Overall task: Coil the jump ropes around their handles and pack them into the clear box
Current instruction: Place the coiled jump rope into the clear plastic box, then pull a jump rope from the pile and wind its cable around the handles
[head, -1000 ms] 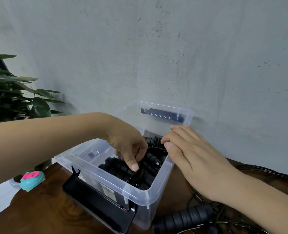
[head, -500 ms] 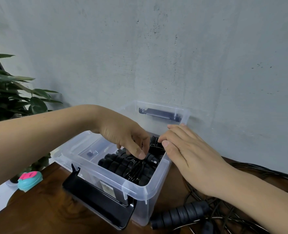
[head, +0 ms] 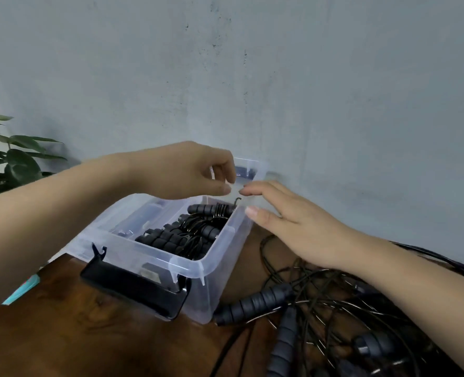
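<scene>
Holds the left hand [head: 187,170] in the air above the far end of the clear box [head: 225,270], with fingers loosely curled, thumb stretched forward and nothing in its grasp. Spreads the right hand [head: 301,227] flat by the box's far right corner, with fingers straight and apart, gripping nothing; cannot tell whether the thumb touches the rim. Brings the fingertips of the two hands near each other, yet apart.

Shows the coiled jump ropes [head: 182,235] lying inside the open box, mostly in its right half, as black cord wound round dark ribbed grips, with one cord end poking up by the far wall. Shows a tangle of loose jump ropes [head: 320,295] on the wooden table [head: 75,336] to the right of the box, partly under the right forearm, with one ribbed handle [head: 252,303] just beside the box's near right corner.

Has a black latch [head: 135,289] folded down at the box's near end. Takes in a leafy plant [head: 16,159] at far left, a teal object [head: 24,289] at the table's left edge, and a grey wall [head: 280,77] behind.
</scene>
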`<act>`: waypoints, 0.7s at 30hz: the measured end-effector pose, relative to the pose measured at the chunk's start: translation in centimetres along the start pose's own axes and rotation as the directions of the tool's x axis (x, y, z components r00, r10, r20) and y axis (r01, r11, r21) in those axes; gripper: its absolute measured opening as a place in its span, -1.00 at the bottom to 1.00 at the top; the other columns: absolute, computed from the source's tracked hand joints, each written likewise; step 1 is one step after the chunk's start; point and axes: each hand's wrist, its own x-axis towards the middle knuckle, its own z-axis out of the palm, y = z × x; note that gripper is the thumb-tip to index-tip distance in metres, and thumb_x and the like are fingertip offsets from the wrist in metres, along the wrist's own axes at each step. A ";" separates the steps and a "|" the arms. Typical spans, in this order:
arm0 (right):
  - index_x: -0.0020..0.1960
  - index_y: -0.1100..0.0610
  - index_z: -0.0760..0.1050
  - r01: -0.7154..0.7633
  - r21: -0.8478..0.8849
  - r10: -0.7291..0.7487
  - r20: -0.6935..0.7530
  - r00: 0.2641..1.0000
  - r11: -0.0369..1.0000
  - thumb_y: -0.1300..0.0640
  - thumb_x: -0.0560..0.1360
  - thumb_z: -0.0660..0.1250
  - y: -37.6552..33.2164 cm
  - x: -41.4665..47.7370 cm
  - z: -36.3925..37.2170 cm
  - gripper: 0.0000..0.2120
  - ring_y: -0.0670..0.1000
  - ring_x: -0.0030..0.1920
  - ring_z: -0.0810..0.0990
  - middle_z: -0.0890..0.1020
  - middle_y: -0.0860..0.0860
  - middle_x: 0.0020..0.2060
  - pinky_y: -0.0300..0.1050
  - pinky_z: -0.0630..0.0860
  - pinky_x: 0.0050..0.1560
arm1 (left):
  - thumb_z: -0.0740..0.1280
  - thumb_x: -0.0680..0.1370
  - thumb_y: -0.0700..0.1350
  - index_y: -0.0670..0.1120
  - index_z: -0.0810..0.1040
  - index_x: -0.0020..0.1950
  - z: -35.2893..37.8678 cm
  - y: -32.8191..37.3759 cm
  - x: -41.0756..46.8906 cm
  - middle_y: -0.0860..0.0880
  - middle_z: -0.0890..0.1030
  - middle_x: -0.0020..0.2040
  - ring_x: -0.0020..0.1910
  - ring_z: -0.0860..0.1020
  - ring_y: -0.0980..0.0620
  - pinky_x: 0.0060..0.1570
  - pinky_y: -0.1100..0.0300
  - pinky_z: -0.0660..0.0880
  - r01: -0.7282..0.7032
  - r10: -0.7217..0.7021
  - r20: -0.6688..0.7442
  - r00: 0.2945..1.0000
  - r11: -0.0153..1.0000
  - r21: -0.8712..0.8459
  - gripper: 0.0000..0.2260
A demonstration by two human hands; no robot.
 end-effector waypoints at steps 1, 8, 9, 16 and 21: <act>0.57 -0.26 0.31 -0.023 -0.004 0.023 -0.007 1.000 1.000 -0.30 0.70 0.10 0.0 -1.2 -0.6 -0.53 -0.36 0.45 0.34 0.34 -0.40 0.49 -0.29 0.34 0.41 | 0.39 0.63 0.15 0.26 0.57 0.11 0.1 0.9 -0.3 0.29 0.64 0.02 0.04 0.61 0.24 -0.09 0.31 0.42 -0.022 0.021 -0.049 0.999 0.999 -0.028 -0.93; 0.47 -0.28 0.45 -0.250 -0.010 0.247 -0.115 0.962 0.968 -0.23 0.67 0.28 0.8 -12.5 -4.5 -0.63 -0.31 0.33 0.53 0.51 -0.38 0.33 -0.22 0.44 0.40 | 0.40 0.62 0.13 0.21 0.61 0.09 3.3 9.6 -2.4 0.31 0.64 -0.01 0.03 0.62 0.24 -0.10 0.40 0.47 -0.195 0.157 -0.195 0.968 0.961 -0.196 -0.92; 0.44 -0.29 0.46 -0.280 -0.005 0.277 -0.133 0.952 0.960 -0.24 0.67 0.29 0.9 -14.4 -4.9 -0.64 -0.28 0.30 0.56 0.53 -0.37 0.32 -0.16 0.48 0.40 | 0.40 0.62 0.13 0.20 0.61 0.10 4.1 10.9 -2.5 0.30 0.64 0.00 0.04 0.62 0.24 -0.12 0.44 0.45 -0.217 0.177 -0.192 0.965 0.954 -0.207 -0.91; 0.37 -0.22 0.54 -0.421 0.027 0.409 -0.294 0.864 0.907 -0.11 0.69 0.32 1.0 -25.5 -6.1 -0.74 -0.40 0.19 0.56 0.59 -0.40 0.21 -0.54 0.42 0.14 | 0.42 0.62 0.02 0.11 0.62 0.11 10.3 17.3 -2.9 0.15 0.68 -0.05 -0.02 0.64 0.15 0.05 0.24 0.53 -0.264 0.228 -0.153 0.962 0.922 -0.284 -0.92; 0.27 -0.16 0.60 -0.464 0.047 0.435 -0.441 0.785 0.885 -0.03 0.68 0.35 1.9 -30.3 -4.8 -0.81 -0.34 0.19 0.58 0.65 -0.34 0.13 -0.50 0.44 0.11 | 0.34 0.64 -0.11 0.17 0.55 0.16 14.2 15.8 -2.5 0.15 0.65 -0.04 -0.09 0.61 0.22 0.03 0.15 0.59 -0.126 0.102 -0.125 0.987 0.970 -0.210 -0.82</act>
